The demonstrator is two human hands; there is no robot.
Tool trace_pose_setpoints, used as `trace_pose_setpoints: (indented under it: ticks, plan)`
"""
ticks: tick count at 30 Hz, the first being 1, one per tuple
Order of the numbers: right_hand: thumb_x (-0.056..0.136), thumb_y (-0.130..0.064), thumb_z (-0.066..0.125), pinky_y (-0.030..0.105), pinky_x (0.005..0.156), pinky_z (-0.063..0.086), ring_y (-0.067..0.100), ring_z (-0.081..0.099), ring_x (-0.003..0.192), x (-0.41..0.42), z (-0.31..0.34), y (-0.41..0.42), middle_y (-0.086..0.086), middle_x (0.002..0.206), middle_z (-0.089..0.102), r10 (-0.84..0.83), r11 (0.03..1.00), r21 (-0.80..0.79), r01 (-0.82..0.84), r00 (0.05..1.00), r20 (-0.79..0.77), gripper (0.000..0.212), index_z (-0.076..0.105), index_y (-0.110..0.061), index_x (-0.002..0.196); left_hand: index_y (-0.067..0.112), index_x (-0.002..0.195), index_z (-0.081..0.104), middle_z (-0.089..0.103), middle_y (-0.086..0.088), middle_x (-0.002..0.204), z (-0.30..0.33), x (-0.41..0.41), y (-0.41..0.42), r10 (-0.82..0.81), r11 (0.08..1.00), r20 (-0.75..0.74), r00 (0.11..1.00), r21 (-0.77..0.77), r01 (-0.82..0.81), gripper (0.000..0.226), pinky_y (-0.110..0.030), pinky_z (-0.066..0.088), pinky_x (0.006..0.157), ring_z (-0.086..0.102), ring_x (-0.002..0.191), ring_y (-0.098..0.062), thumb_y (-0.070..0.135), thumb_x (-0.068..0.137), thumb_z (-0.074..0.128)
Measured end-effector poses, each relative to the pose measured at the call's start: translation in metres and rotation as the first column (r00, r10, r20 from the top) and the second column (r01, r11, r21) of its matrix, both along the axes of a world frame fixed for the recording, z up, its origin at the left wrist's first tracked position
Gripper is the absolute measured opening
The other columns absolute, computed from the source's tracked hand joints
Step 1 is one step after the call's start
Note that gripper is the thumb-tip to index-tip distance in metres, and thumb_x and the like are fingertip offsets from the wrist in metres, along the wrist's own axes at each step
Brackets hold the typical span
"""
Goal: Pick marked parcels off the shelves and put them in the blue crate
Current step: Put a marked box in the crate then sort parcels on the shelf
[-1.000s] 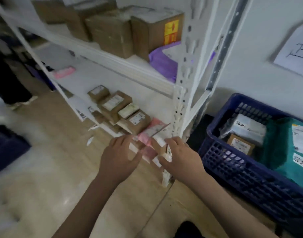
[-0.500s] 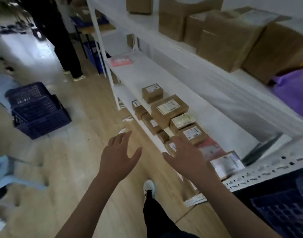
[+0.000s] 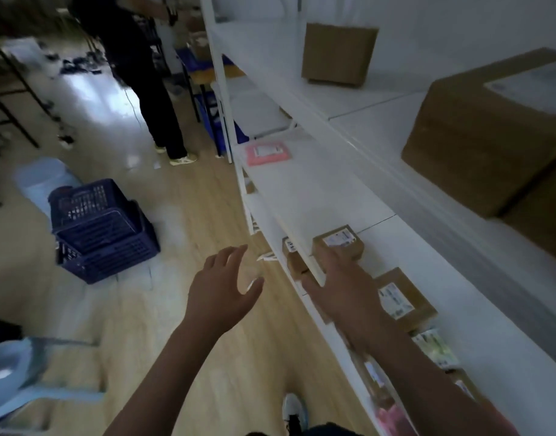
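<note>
1. The right hand (image 3: 342,287) reaches over the front edge of the middle shelf (image 3: 317,190), its fingers (image 3: 325,262) spread and lying against the near side of a small labelled cardboard box (image 3: 339,243); they are not curled round it, so it looks touched, not gripped.
2. That box sits at the shelf's front edge, with a larger labelled box (image 3: 402,297) just beside it on the near side and more small parcels under the forearm.
3. To do this step well, I would read the label for the mark before closing, then take the box across its short sides with thumb opposite the fingers, lifting straight up so the neighbours stay put.
4. The left hand (image 3: 223,291) hovers over the floor, palm down, fingers apart and holding nothing, free to steady the box.
5. A stack of blue crates (image 3: 103,228) stands on the floor well apart to the left, so a carry probably follows.
6. Blur hides whether this box is marked.
</note>
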State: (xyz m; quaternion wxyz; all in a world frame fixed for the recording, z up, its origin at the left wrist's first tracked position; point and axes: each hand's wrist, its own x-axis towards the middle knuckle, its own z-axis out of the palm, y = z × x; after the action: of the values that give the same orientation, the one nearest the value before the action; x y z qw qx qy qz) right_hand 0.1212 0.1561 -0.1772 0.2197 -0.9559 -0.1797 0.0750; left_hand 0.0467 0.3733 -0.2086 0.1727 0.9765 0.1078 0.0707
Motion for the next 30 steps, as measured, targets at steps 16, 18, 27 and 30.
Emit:
trace_pose_setpoints:
  ticks: [16, 18, 27, 30]
  plan:
    - [0.093, -0.057, 0.050, 0.042, 0.097, 0.048, 0.021, 0.048, 0.127, 0.181, -0.029, 0.169, 0.000, 0.148, 0.038, -0.172, 0.985, -0.026, 0.170, 0.982, -0.073, 0.069, 0.030, -0.024, 0.150, 0.021, 0.150, 0.042, 0.051, 0.000, 0.147, -0.010, 0.221, 0.183, -0.231, 0.972, -0.015, 0.973, 0.024, 0.232, 0.078, -0.040, 0.051, 0.092, 0.050, 0.130, -0.024, 0.067, 0.087, 0.042]
    - [0.093, -0.056, 0.050, 0.042, 0.097, 0.047, 0.021, 0.048, 0.128, 0.205, -0.035, 0.206, 0.000, 0.148, 0.038, -0.214, 0.977, -0.039, 0.212, 0.973, -0.081, 0.068, 0.030, -0.025, 0.150, 0.021, 0.152, 0.040, 0.049, 0.000, 0.148, -0.011, 0.255, 0.220, -0.283, 0.959, -0.020, 0.959, 0.016, 0.283, 0.078, -0.041, 0.050, 0.094, 0.048, 0.132, -0.023, 0.066, 0.088, 0.043]
    - [0.095, -0.054, 0.049, 0.037, 0.093, 0.046, 0.017, 0.048, 0.128, 0.288, -0.044, 0.342, -0.006, 0.147, 0.038, -0.398, 0.917, -0.075, 0.392, 0.911, -0.110, 0.065, 0.029, -0.028, 0.150, 0.024, 0.155, 0.033, 0.042, 0.000, 0.154, -0.014, 0.402, 0.352, -0.496, 0.868, -0.047, 0.867, -0.013, 0.496, 0.072, -0.042, 0.046, 0.103, 0.039, 0.140, -0.022, 0.057, 0.094, 0.054]
    - [0.095, -0.053, 0.049, 0.036, 0.093, 0.045, 0.017, 0.048, 0.129, 0.320, -0.050, 0.357, -0.007, 0.148, 0.038, -0.472, 0.881, -0.088, 0.465, 0.875, -0.110, 0.064, 0.030, -0.028, 0.150, 0.022, 0.154, 0.034, 0.042, 0.000, 0.153, -0.020, 0.453, 0.371, -0.543, 0.839, -0.053, 0.838, -0.041, 0.542, 0.071, -0.043, 0.047, 0.102, 0.039, 0.140, -0.022, 0.056, 0.095, 0.053]
